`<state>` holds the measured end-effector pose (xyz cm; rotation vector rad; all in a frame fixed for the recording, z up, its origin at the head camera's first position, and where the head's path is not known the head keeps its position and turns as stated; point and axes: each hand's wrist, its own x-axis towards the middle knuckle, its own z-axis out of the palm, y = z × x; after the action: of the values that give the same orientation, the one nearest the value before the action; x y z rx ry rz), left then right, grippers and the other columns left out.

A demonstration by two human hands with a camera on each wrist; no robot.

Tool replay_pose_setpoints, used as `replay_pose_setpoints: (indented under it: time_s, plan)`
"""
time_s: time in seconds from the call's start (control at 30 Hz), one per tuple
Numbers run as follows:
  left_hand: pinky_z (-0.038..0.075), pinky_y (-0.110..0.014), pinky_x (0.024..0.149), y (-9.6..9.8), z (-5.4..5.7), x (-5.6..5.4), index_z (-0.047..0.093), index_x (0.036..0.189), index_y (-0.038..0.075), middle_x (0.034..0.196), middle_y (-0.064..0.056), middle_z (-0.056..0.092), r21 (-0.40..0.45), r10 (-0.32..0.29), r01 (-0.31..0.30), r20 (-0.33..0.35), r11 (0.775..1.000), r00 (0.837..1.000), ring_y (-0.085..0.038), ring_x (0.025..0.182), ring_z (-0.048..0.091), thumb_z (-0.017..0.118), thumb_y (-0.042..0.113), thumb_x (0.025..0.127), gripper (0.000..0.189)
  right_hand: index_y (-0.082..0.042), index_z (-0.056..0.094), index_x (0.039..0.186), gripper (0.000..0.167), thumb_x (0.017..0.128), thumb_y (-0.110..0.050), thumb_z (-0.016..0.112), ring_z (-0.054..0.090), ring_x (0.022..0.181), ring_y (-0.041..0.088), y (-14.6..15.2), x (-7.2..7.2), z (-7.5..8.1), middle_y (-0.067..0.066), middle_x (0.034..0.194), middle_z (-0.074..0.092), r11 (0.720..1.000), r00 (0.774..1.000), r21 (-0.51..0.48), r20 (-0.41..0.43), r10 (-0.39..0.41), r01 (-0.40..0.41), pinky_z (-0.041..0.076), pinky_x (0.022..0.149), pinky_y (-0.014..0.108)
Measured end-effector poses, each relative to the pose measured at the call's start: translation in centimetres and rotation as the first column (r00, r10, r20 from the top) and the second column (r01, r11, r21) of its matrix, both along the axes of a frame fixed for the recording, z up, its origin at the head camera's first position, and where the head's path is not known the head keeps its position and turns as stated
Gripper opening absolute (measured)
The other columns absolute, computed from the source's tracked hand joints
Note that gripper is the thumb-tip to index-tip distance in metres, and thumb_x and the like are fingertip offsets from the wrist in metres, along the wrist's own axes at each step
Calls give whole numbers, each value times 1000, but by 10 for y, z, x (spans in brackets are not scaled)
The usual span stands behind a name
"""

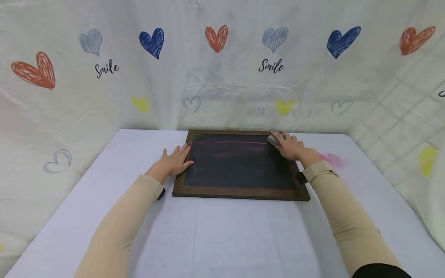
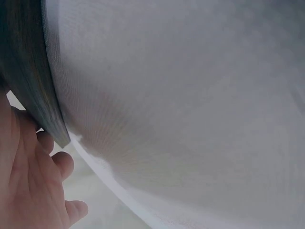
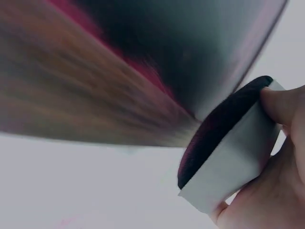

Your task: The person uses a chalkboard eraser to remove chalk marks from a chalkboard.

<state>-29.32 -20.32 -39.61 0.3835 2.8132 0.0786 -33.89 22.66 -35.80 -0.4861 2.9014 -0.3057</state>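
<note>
A wood-framed chalkboard (image 1: 240,170) lies on the white-covered table, its long side facing me. One thin pink chalk line (image 1: 240,142) runs along its upper part, with faint pink smears around it. My left hand (image 1: 175,160) rests with spread fingers on the left side of the frame. At the board's upper right corner, my right hand (image 1: 291,147) grips a chalkboard eraser (image 1: 272,140). The right wrist view shows the eraser's pale grey back (image 3: 233,152) between thumb and fingers, its dark felt turned toward the board and tinged pink.
A pink chalk smudge (image 1: 332,160) marks the tablecloth (image 1: 229,235) to the right of the board. Behind the table hangs a pale curtain (image 1: 243,77) printed with hearts and the word Smile. The board's far edge lies close to it.
</note>
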Motion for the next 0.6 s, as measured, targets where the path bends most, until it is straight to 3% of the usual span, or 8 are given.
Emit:
replay_pose_setpoints:
  time_s: [0.17,0.4,0.6]
  plan:
    - [0,-72,116,0,-1,0,2,166,7,172,-12,-2,-1,3,-3,-6,1000,1000,-35,157,4,32,49,111,75,-9,14,164,58,111,-16,38,22,137,57,1,-9,6,35,159,16,997,998,-47,4,-55,55,25,102,71]
    - [0,-71,116,-1,-1,0,2,165,7,172,-13,-2,-6,7,-7,0,1000,1000,-35,157,4,32,49,111,75,-7,5,165,64,111,-19,38,18,139,59,-8,-18,-1,37,158,14,995,995,-45,51,-90,93,21,106,71]
    - [0,-71,116,-1,-1,-2,2,165,6,172,-12,-2,1,1,-1,-3,1000,1000,-34,157,3,31,49,111,76,-7,12,163,59,111,-17,37,21,138,58,-15,-22,-4,36,158,16,993,992,0,48,-116,116,22,106,70]
